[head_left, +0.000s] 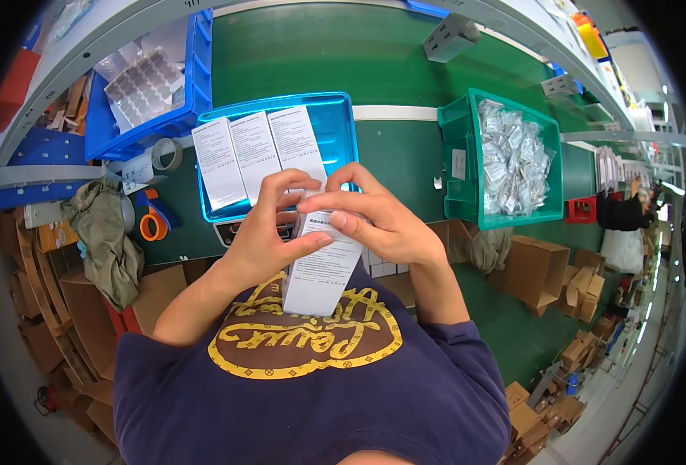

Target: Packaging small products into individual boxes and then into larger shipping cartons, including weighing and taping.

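Note:
A tall white printed box (318,280) is held close to my chest, its far end between both hands. My left hand (269,229) closes on the box's left side, thumb lying on the printed face. From the right, my right hand (382,225) grips the same end, with its fingers bent over the top. The fingers cover that end, so I cannot see whether its flap is open. Just beyond my hands, three similar white boxes (255,155) lie side by side in a shallow blue tray (341,128).
Right of the tray, a green bin (458,186) holds many small clear bags. At the back left stands a blue bin (149,124) with a printed sheet. Orange-handled scissors (154,225), a tape roll (167,154) and a crumpled cloth (109,240) are at the left. A metal shelf frame arches overhead.

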`<state>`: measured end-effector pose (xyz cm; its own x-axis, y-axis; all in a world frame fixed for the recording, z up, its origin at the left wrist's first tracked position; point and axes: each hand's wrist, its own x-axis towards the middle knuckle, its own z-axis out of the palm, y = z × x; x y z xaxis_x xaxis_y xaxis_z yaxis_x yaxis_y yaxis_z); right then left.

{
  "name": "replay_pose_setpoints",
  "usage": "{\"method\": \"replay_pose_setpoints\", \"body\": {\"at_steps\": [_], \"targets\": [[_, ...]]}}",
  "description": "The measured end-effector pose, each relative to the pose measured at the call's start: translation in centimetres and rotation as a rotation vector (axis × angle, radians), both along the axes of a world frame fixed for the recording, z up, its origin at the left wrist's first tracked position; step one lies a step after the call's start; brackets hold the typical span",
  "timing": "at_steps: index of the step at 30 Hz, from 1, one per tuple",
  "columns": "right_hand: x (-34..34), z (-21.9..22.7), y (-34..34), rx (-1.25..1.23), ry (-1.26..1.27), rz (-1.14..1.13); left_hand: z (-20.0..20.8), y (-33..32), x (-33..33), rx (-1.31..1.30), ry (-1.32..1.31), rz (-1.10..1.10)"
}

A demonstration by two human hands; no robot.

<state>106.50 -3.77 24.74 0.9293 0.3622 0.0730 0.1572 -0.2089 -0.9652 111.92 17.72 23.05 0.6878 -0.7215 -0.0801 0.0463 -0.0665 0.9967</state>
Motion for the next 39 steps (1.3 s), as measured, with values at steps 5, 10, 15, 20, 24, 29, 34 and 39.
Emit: {"method": "replay_pose_setpoints", "body": {"at_steps": [5, 10, 15, 20, 24, 29, 34, 39], "targets": [[-2.3, -3.3, 4.1, 0.4, 0.093, -0.426, -0.6, 0.8, 0.3, 0.019, 0.082, 0.083], [-1.9, -5.3, 6.7, 0.423, 0.088, -0.839, -3.3, 0.8, 1.2, 0.029, -0.212, 0.123], [4.3, -7.7, -3.7, 0.267, 0.11, -1.053, -8.8, 2.5, 7.6, 0.593, -1.054, 0.011], [10.5, -18.8, -6.3, -0.02, 0.194, -1.011, -10.6, 2.7, 9.8, 0.603, -1.177, -0.292], [11.7, -18.4, -1.9, 0.123, 0.119, -1.009, -9.9, 3.2, 10.8, 0.611, -1.157, -0.376], [7.3, -13.8, -8.2, 0.023, 0.001, -1.273, -8.2, 2.1, 11.8, 0.563, -1.079, -0.273], [-4.4, -14.8, -30.0, -0.935, 0.083, -1.424, -7.2, -7.4, 21.3, 0.525, -0.595, 0.048], [-9.1, -21.3, -35.5, -0.92, 0.503, -1.078, -13.4, -27.9, 31.2, 0.544, -0.169, -0.233]]}}
